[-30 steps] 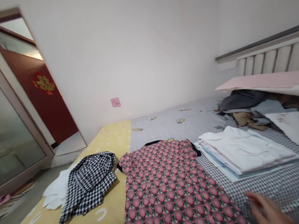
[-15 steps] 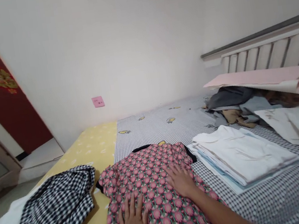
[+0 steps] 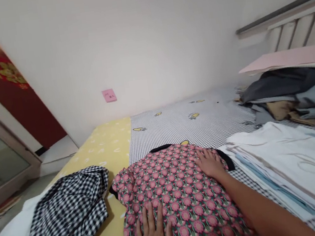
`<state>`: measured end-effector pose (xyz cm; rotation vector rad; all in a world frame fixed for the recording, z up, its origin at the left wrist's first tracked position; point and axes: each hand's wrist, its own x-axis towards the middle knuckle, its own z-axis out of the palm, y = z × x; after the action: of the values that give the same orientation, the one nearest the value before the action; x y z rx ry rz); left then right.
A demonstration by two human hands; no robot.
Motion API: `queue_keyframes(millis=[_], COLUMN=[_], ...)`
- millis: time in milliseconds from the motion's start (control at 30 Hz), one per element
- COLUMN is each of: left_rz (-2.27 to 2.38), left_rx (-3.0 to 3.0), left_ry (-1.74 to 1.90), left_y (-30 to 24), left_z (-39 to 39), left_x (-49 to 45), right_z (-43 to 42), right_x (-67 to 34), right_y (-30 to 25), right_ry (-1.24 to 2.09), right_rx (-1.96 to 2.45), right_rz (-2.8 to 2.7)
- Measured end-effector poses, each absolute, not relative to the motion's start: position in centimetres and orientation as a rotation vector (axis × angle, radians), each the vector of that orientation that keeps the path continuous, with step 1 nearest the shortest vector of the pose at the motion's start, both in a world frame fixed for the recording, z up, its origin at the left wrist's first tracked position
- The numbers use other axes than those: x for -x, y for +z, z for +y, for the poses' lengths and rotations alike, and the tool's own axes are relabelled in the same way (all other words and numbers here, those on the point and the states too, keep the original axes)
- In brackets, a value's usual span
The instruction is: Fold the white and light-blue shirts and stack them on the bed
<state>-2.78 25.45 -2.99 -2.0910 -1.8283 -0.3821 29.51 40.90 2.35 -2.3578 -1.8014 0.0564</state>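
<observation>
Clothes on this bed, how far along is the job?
Done: the white stack of folded clothes looks finished. In hand: the left hand and right hand press flat on the pink floral top, spread out unfolded. Left: the bunched gingham garment and the heap of dark and blue clothes near the headboard.

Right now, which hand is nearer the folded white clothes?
Right. The right hand lies flat on the pink patterned shirt, close beside the folded white clothes but not touching them. The left hand is farther away, on the shirt's opposite side.
</observation>
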Motion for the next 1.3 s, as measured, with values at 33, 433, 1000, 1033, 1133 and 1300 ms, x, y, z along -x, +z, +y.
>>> queue_keyframes(millis=[33, 433, 1000, 1033, 1133, 1300], left_rz=[-1.819, -2.147, -2.326, -2.307, -2.185, -2.29], left_rx=[2.09, 2.195, 2.179, 2.14, 2.051, 1.635], left_ry=[-0.398, -0.46, -0.566, -0.703, -1.218, -1.477], left_y=[-2.9, 1.3, 3.0, 2.6, 2.1, 3.7], left_z=[25.4, 23.7, 34.1, 34.2, 34.0, 33.9], left_x=[2.6, 0.3, 4.0, 3.9, 4.9, 11.5], right_z=[40.6, 30.7, 31.8, 31.8, 31.8, 31.7], right_x=[-29.3, -19.3, -20.2, -20.2, -20.1, -19.9], right_y=[2.8, 1.4, -2.1, -2.1, -1.9, -1.8], right_ry=[0.037, 0.061, -0.054, -0.049, -0.048, -0.053], right_rx=[2.37, 1.716, 1.667, 1.676, 1.679, 1.644], right_rz=[-1.792, -2.404, -2.311, -2.309, -2.298, -2.248])
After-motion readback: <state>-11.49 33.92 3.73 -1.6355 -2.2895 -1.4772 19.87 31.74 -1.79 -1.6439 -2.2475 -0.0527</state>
